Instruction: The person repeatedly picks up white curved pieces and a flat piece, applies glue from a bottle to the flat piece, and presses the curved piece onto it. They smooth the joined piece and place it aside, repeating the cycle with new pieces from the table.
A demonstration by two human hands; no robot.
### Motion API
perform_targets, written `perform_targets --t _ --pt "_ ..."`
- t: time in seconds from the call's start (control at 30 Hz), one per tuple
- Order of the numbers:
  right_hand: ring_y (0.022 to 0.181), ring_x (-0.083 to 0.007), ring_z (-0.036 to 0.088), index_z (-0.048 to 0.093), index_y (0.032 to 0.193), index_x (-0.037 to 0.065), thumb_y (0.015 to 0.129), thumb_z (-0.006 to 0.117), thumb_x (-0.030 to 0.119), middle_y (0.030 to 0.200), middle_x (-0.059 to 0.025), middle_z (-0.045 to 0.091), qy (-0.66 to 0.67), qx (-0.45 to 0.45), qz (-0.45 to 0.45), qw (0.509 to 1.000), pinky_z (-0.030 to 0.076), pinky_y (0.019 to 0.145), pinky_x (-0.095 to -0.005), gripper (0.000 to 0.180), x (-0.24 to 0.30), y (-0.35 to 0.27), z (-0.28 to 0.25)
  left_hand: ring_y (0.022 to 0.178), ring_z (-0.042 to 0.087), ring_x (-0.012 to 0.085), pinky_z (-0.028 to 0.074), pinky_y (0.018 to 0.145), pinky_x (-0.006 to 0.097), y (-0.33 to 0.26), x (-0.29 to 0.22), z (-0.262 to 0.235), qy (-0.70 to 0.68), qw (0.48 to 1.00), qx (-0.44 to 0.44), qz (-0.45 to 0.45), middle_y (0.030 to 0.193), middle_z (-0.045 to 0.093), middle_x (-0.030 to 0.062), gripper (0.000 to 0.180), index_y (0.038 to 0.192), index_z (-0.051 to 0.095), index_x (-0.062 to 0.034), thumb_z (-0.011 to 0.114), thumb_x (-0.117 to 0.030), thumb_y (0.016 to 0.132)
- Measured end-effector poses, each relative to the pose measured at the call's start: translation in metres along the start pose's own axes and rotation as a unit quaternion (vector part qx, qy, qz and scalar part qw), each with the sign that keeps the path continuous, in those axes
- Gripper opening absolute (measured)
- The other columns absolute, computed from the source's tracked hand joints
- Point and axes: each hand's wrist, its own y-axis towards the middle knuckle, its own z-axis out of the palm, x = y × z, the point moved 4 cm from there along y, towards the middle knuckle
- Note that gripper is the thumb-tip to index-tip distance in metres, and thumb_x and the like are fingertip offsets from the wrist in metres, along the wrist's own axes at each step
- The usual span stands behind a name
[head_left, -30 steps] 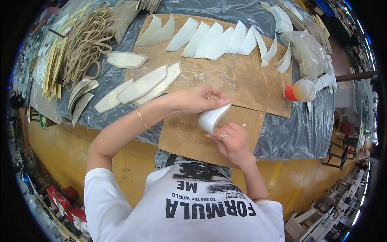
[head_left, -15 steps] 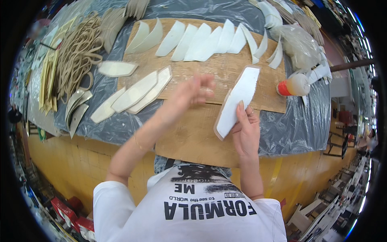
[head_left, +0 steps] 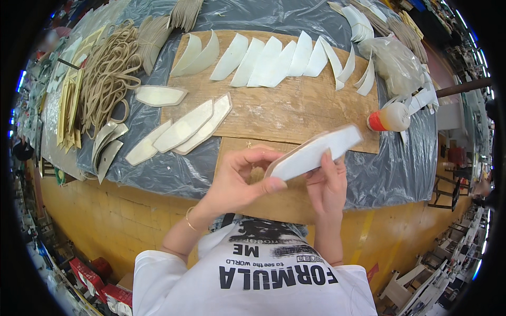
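Both hands hold a long white panel [head_left: 311, 157] with a beige backing edge, tilted above the near end of the cardboard. At its left end, my left hand [head_left: 240, 176] closes with the thumb on the white face and the fingers curled behind. My right hand [head_left: 328, 184] grips the panel near its middle, thumb on top, its other fingers partly hidden below. Left of the hands lie beige-edged pale panels [head_left: 184, 126], overlapping one another, and a single similar panel [head_left: 161, 96] sits above them.
Several white curved pieces [head_left: 266, 60] stand in a row on the brown cardboard [head_left: 253, 113]. A bottle with a red-orange label [head_left: 389, 117] and a clear plastic bag [head_left: 395, 66] are at right. Beige straps [head_left: 108, 68] and curved pieces [head_left: 108, 142] lie at left.
My left hand has come down and right and taken the panel's near end. The panel has swung from steeply upright to a flatter slant, its far end now pointing right.
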Motion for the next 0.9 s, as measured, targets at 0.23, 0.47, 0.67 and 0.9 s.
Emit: perform_targets --t 0.23,0.47,0.67,0.9 --pt "0.093 -0.0218 0.069 0.064 0.112 0.006 0.1 0.055 0.017 0.106 -0.0103 0.07 0.101 0.032 -0.001 0.994 0.059 0.076 -0.0358 0.018 -0.011 -0.014 0.002 0.104 0.06 0.0138 0.048 0.09 0.027 -0.01 0.018 0.008 -0.033 0.993 -0.065 0.088 0.114 0.063 0.0073 0.022 0.105 0.069 0.0026 0.074 -0.007 0.086" --pt "0.107 -0.0251 0.063 0.057 0.123 0.009 0.102 0.052 0.028 0.122 -0.0134 0.064 0.114 0.122 0.093 0.982 0.054 0.086 -0.0429 0.029 -0.032 -0.021 0.009 0.106 0.051 0.0225 0.043 0.087 0.038 0.001 0.037 0.009 -0.327 0.941 0.02 -0.083 0.105 0.059 0.0105 0.042 0.092 0.064 -0.0018 0.061 -0.044 0.094" --pt "0.094 -0.0136 0.065 0.067 0.11 -0.002 0.095 0.065 0.011 0.102 -0.0091 0.071 -0.153 -0.002 -0.116 0.982 0.052 0.083 -0.0288 0.02 -0.013 -0.009 0.028 0.123 0.055 0.0247 0.042 0.106 0.044 0.008 0.043 -0.013 -0.388 0.921 -0.009 0.017 0.122 0.066 0.0084 0.037 0.108 0.069 -0.0119 0.049 -0.042 0.1" --pt "0.089 -0.0112 0.064 0.068 0.113 -0.005 0.093 0.068 0.013 0.099 -0.0065 0.071 -0.195 -0.044 -0.074 0.977 0.049 0.082 -0.025 0.027 0.007 0.001 0.028 0.12 0.056 0.0212 0.042 0.106 0.042 0.016 0.041 -0.038 -0.463 0.885 -0.032 -0.019 0.124 0.064 0.009 0.047 0.119 0.063 -0.0091 0.054 -0.048 0.095"
